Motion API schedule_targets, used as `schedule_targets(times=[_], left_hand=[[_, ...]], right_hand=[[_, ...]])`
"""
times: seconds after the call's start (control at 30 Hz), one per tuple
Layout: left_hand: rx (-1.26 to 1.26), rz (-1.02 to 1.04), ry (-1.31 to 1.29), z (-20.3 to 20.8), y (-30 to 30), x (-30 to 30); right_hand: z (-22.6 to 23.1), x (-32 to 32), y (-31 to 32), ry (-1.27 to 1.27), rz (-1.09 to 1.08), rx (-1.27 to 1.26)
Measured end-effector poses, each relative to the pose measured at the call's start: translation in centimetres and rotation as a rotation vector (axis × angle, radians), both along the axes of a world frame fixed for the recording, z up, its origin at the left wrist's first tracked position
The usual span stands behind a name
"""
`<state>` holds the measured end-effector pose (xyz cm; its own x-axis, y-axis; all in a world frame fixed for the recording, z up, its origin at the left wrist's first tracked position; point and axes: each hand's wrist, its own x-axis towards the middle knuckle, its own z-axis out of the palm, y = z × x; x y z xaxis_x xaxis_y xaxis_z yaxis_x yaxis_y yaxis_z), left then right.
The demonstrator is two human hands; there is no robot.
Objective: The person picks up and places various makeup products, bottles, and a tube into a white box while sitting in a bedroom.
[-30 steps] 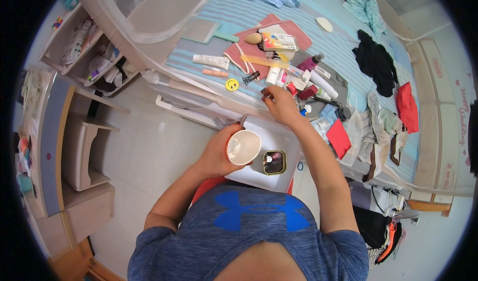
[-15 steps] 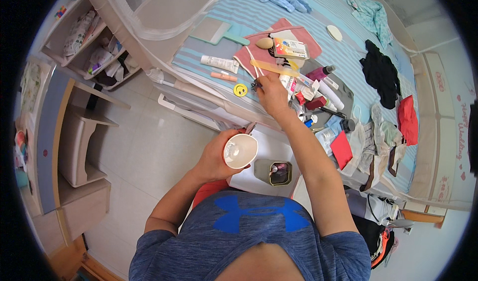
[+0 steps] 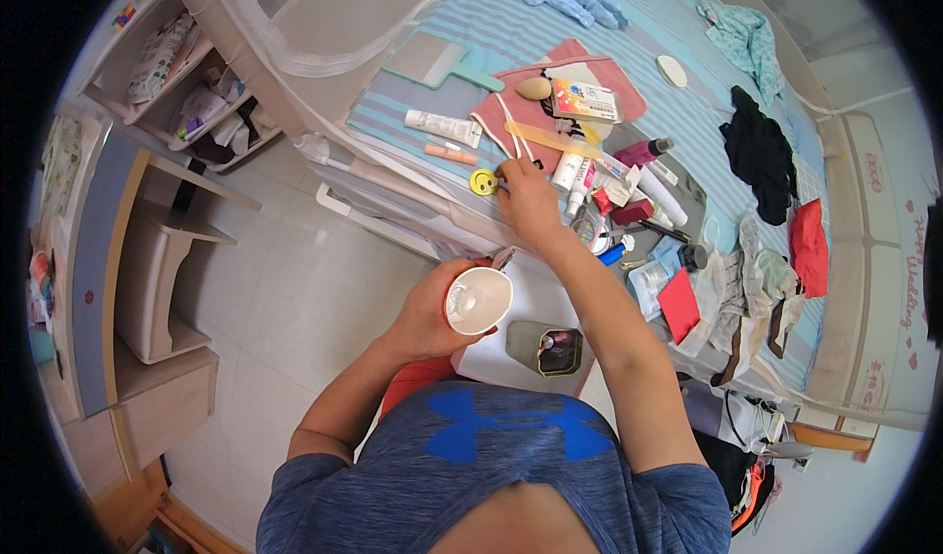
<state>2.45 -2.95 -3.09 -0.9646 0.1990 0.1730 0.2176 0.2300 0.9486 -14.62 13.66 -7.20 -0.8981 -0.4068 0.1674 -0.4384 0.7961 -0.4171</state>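
My left hand (image 3: 424,306) is wrapped round a white paper cup (image 3: 478,302), its open mouth turned up toward me. Inside the cup something clear or shiny shows faintly. My right hand (image 3: 530,198) reaches to the bed's near edge, fingers curled down beside a round yellow smiley disc (image 3: 483,182). Whatever lies under those fingertips is hidden. Just beyond them lie two thin white sticks or cords (image 3: 518,141), a peach-coloured strip (image 3: 552,139) and a white tube (image 3: 444,128). A slim peach tube (image 3: 451,153) is left of the hand.
Bottles and cosmetics crowd the bed to the right, with a purple bottle (image 3: 643,151) and a red envelope (image 3: 679,305). A pink cloth (image 3: 491,114) lies under a small box (image 3: 586,100). Below my arms, a white drawer (image 3: 488,358) holds a dark tin (image 3: 558,350).
My right hand has drawn slightly back and left, closer to the smiley disc. The small dark thing at its fingertips no longer shows. The cup stays in my left hand.
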Motion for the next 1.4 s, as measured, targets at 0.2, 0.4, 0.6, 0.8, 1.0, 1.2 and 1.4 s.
schedule_targets(times=[0.2, 0.4, 0.6, 0.8, 1.0, 1.2, 1.4], left_hand=[[0.005, 0.004, 0.0, -0.2, 0.2, -0.3], [0.015, 0.04, -0.001, -0.6, -0.2, -0.4], [0.042, 0.047, -0.043, -0.3, -0.4, -0.8], [0.035, 0.1, -0.059, -0.1, -1.0, -0.7], [0.023, 0.124, 0.029, 0.3, -1.1, -0.9], [-0.017, 0.098, 0.081, 0.8, -0.4, -0.3], [0.024, 0.019, 0.128, 1.4, 1.0, 0.6]], right_hand=[[-1.0, -0.3, -0.8, 0.114, 0.226, -0.02], [-0.2, -0.6, -0.9, 0.023, 0.17, 0.002], [-1.0, -2.5, -4.0, 0.078, 0.05, -0.092], [-2.0, -3.4, -4.3, 0.09, 0.017, -0.059], [4.3, -0.3, -0.6, -0.206, 0.055, -0.225], [11.1, 7.8, 6.5, -0.283, -0.02, -0.453], [15.3, 14.8, 10.2, -0.312, -0.028, -0.802]])
